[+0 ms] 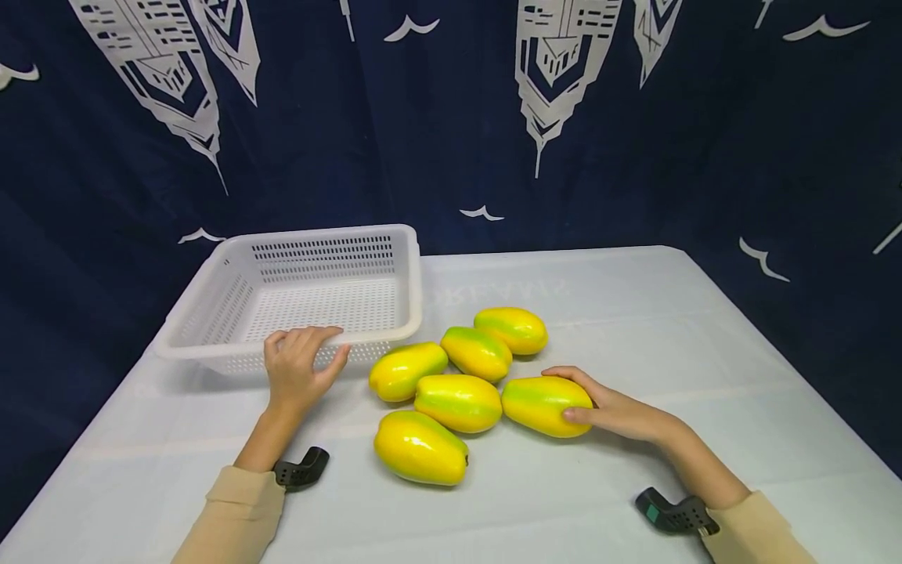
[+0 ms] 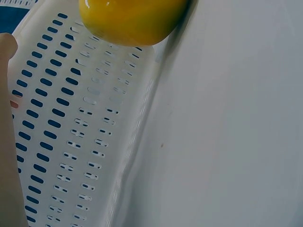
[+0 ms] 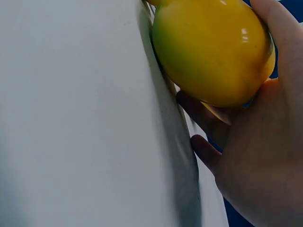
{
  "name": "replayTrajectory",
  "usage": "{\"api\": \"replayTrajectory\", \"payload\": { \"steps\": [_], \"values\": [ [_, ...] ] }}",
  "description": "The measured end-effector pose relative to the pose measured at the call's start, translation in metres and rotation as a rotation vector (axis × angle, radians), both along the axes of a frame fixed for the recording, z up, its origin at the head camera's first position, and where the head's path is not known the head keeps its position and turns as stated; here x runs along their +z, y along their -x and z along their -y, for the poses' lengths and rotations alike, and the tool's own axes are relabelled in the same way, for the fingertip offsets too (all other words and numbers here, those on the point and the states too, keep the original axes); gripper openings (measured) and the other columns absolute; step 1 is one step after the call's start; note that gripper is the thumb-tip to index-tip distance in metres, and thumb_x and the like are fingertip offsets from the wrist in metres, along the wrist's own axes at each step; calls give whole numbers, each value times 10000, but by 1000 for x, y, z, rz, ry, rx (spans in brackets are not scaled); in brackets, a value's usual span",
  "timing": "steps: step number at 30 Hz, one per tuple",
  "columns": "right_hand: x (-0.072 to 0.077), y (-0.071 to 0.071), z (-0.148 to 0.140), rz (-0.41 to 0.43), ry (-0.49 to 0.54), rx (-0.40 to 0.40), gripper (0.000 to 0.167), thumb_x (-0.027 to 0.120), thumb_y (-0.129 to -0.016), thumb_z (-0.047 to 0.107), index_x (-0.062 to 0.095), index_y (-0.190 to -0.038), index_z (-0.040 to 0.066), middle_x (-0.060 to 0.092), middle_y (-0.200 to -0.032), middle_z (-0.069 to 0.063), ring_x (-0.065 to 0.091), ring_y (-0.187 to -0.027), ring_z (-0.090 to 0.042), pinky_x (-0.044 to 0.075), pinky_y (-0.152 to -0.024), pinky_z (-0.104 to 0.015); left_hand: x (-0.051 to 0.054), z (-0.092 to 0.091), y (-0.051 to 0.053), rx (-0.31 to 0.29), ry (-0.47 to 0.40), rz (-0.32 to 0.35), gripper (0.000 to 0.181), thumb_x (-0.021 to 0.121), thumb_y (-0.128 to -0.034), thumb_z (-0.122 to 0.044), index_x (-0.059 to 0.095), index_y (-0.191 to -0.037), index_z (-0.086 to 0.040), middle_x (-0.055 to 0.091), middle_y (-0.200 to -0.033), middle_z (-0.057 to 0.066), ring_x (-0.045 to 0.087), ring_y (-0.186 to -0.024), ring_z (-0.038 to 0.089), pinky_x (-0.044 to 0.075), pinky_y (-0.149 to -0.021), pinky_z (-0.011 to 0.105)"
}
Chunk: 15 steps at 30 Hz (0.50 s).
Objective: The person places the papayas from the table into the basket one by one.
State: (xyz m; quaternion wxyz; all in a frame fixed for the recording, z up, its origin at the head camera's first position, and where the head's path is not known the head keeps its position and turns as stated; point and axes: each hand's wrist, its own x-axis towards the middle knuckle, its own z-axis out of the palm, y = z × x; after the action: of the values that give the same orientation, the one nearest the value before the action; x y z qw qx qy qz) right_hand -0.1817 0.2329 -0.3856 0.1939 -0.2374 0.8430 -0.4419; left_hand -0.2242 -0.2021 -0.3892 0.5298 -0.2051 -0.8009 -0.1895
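Observation:
My left hand (image 1: 292,372) grips the near rim of the white basket (image 1: 416,290), fingers over the edge and thumb outside. The left wrist view shows part of that hand (image 2: 12,142) beside the slotted basket wall (image 2: 66,113). On the table, my right hand (image 1: 620,411) holds the right end of a yellow-green fruit (image 1: 539,403), thumb on the near side and fingers beyond. Up close in the right wrist view, that hand (image 3: 265,142) curls round the fruit (image 3: 213,52). The basket's visible inside holds nothing.
Several similar fruits lie between the hands: one in front (image 1: 421,448), one in the middle (image 1: 460,403), one by the basket (image 1: 409,371) and two behind (image 1: 477,354). The white-covered table (image 1: 634,313) ends at a dark blue patterned curtain (image 1: 437,117).

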Motion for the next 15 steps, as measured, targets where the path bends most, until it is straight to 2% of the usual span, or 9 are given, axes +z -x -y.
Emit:
{"api": "replayTrajectory", "payload": {
  "steps": [6, 11, 15],
  "values": [
    [-3, 3, -2, -60, 146, -32, 434, 544, -876, 133, 360, -1268, 141, 408, -1304, -98, 483, -1102, -22, 437, -873, -218, -1, 1, 0, 0, 1, 2, 336, 521, -825, -400, 667, -866, -101, 675, -740, 78, 566, -667, 260, 292, -760, 448],
    [-4, 4, -4, -148, 209, -41, 333, 538, -883, 94, 467, -1208, 95, 485, -1275, -68, 461, -1124, 60, 394, -908, -144, 0, -1, 0, 3, 4, -3, 339, 519, -825, -401, 668, -866, -99, 675, -739, 77, 567, -663, 262, 290, -761, 447],
    [-3, 5, -6, -104, 212, 7, 410, 543, -873, 82, 419, -1263, 91, 433, -1321, -97, 433, -1141, 69, 390, -916, -144, -1, 0, 0, 9, 2, -6, 333, 526, -817, -397, 670, -861, -100, 672, -728, 76, 568, -656, 265, 289, -764, 449]
  ]
}}
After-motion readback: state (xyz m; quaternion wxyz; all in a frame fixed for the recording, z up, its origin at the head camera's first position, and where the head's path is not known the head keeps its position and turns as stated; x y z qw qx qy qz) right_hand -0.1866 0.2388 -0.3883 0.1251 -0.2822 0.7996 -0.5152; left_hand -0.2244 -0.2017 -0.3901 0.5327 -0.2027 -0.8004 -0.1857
